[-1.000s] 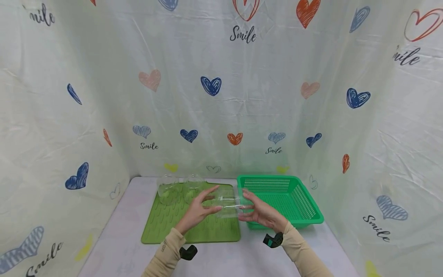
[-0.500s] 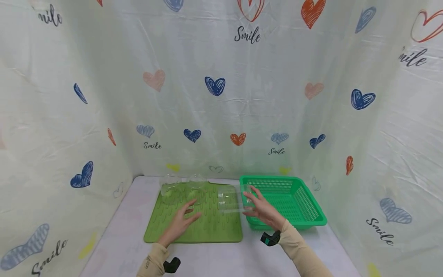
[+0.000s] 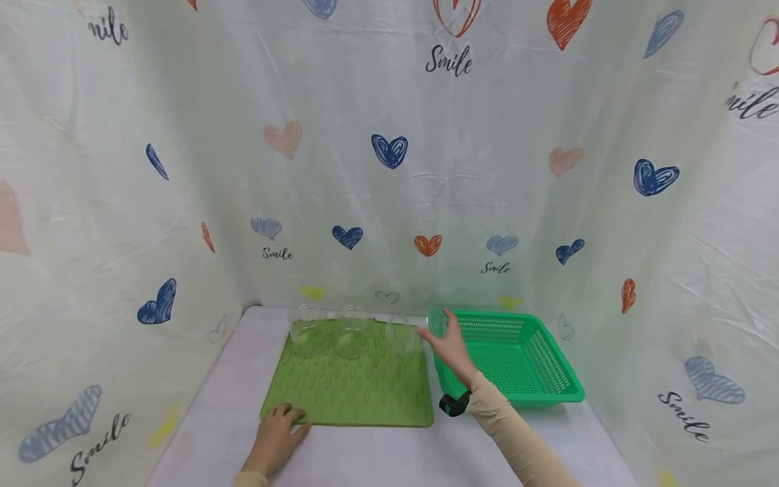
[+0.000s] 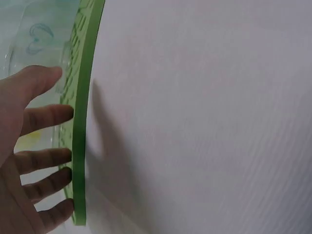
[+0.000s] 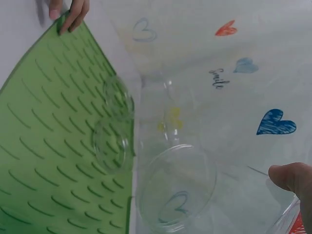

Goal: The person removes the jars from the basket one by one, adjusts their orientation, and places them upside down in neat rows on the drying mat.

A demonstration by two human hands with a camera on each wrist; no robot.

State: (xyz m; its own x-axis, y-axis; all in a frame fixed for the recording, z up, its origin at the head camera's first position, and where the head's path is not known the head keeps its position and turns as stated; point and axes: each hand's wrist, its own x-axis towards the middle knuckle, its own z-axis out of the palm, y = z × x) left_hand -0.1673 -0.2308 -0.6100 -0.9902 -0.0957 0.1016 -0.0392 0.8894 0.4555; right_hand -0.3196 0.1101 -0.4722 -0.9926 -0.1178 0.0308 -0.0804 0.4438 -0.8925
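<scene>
My right hand [image 3: 450,348] grips a clear cup [image 3: 402,336] by its base end, which looks green. The cup is tilted on its side, its body pointing left over the mat's back right. In the right wrist view its round rim [image 5: 213,187] shows, with my thumb [image 5: 292,178] at the right edge. Two more clear cups [image 3: 309,338] [image 3: 351,336] stand side by side at the back of the green ribbed mat [image 3: 347,392]. My left hand [image 3: 275,433] rests at the mat's front left edge, its fingers [image 4: 46,158] fairly straight against the rim.
A green plastic basket [image 3: 575,379] stands right of the mat, close to my right forearm. Both lie on a white-covered table [image 3: 365,460]. A curtain [image 3: 341,182] printed with hearts closes off the back and sides.
My left hand has let go of the cup and come down left to the mat's front edge. The right hand has lifted slightly back, turning the cup. The view has swung a little left.
</scene>
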